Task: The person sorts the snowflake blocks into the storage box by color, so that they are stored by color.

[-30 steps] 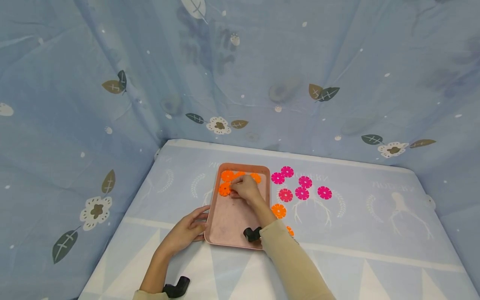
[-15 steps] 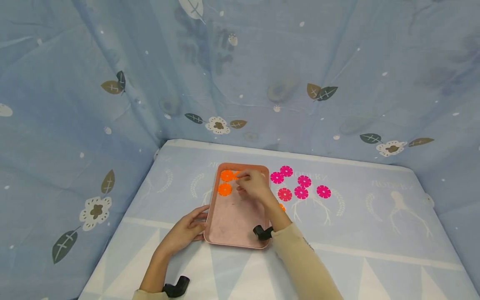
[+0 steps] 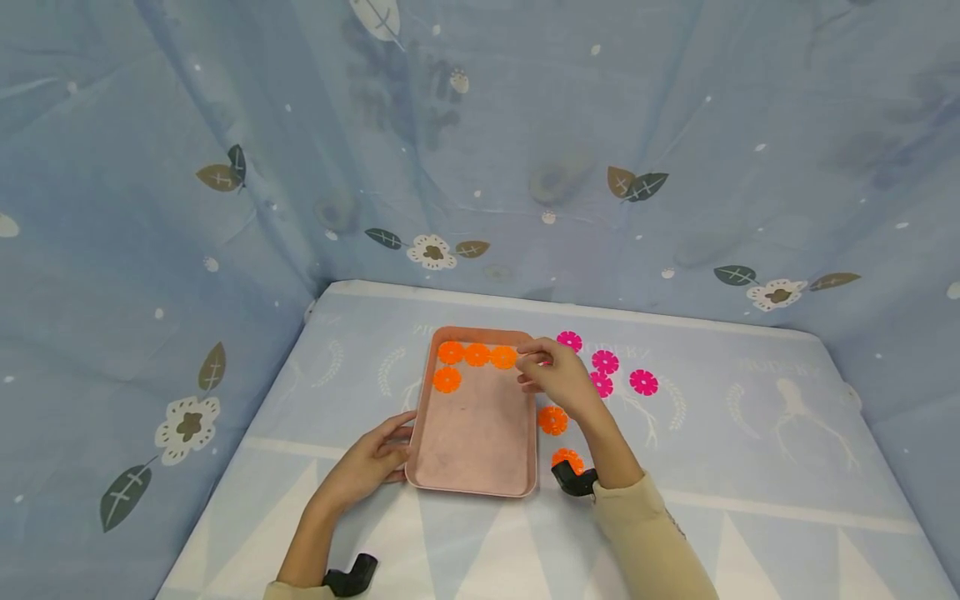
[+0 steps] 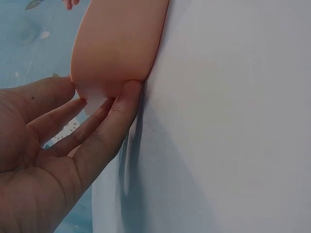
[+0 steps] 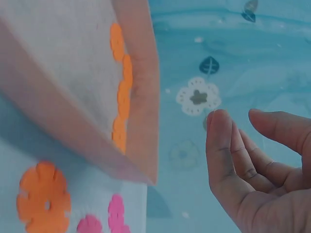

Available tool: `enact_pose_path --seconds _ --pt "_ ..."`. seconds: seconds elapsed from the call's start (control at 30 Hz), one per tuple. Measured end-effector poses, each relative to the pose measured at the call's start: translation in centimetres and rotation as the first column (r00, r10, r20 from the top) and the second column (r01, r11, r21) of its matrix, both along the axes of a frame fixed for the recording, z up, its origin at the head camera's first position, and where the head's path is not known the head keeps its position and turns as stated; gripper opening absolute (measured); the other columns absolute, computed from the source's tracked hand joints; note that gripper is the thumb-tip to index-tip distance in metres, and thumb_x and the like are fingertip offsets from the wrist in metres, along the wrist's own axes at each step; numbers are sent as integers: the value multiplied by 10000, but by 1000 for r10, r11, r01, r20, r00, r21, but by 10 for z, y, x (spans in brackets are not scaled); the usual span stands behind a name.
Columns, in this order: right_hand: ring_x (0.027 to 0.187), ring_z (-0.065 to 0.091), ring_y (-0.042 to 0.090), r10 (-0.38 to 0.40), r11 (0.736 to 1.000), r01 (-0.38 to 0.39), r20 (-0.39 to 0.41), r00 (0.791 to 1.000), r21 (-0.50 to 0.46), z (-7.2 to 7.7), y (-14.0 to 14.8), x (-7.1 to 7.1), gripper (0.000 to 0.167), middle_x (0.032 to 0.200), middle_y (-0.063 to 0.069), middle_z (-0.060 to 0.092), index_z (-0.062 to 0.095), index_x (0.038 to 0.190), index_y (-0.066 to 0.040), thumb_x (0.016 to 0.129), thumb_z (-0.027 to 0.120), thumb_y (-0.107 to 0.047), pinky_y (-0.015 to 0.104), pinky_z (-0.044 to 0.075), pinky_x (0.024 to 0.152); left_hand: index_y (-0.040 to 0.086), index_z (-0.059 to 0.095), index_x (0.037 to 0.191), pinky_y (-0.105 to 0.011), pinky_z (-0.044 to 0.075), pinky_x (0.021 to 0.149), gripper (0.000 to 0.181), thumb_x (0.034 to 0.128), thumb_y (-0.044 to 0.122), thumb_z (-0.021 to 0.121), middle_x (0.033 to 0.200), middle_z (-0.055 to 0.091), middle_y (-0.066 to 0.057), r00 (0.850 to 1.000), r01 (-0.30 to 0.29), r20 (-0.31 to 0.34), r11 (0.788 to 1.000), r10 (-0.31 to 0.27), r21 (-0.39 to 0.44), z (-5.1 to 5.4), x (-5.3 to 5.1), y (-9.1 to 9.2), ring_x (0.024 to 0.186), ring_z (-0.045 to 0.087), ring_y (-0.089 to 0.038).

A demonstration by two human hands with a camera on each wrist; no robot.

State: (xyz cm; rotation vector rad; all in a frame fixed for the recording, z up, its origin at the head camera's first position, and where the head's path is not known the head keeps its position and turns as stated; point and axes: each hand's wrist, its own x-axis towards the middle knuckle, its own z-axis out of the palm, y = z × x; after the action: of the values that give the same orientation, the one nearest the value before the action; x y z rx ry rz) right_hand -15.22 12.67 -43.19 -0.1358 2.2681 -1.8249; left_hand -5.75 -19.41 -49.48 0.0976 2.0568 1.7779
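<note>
The pink tray (image 3: 472, 433) lies on the table, with a row of three orange discs (image 3: 477, 355) along its far edge and one more orange disc (image 3: 447, 380) below the leftmost. My left hand (image 3: 365, 467) rests at the tray's left side; in the left wrist view the fingers and thumb of the left hand (image 4: 73, 141) touch the tray's rim (image 4: 116, 53). Over the tray's right edge hovers my right hand (image 3: 558, 379). The right wrist view shows this right hand (image 5: 262, 170) with thumb and fingers apart and nothing between them, beside the tray wall (image 5: 143, 97).
Two orange discs (image 3: 553, 421) lie just right of the tray. Several magenta discs (image 3: 643, 382) are scattered farther right, partly hidden by my right hand. A patterned blue cloth (image 3: 525, 167) rises behind the table.
My right hand has moved right, away from the orange discs, to the tray's right edge. The third disc in the far row is uncovered. My left hand has stayed in place.
</note>
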Motion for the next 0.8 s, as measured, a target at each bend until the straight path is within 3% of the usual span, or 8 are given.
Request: enact_pose_path --seconds 0.23,0.43,0.8 --pt "915 677 406 -14 999 15 -35 999 41 -8 24 12 305 1011 210 644 613 1230 42 985 638 -139 455 595 780 104 379 1540 -408 579 836 550 1024 44 558 1442 444 -258 1000 0 -5 1000 0 -8 -1 0 0 1198 575 -378" --pt "929 669 402 -60 995 59 6 998 81 -17 36 21 296 1026 220 646 617 1219 27 981 636 -148 508 570 833 123 397 1534 -396 583 827 542 1022 22 545 1424 467 -232 1000 -17 -3 999 17 -29 -4 -1 -1 1182 590 -354" --pt "900 633 382 -62 991 60 15 998 119 -42 55 32 296 1016 149 656 643 1200 14 969 676 -168 435 572 797 127 395 1536 -395 584 821 553 1017 19 551 1417 476 -225 1000 -19 -2 999 19 -32 -5 -2 0 1178 593 -353"
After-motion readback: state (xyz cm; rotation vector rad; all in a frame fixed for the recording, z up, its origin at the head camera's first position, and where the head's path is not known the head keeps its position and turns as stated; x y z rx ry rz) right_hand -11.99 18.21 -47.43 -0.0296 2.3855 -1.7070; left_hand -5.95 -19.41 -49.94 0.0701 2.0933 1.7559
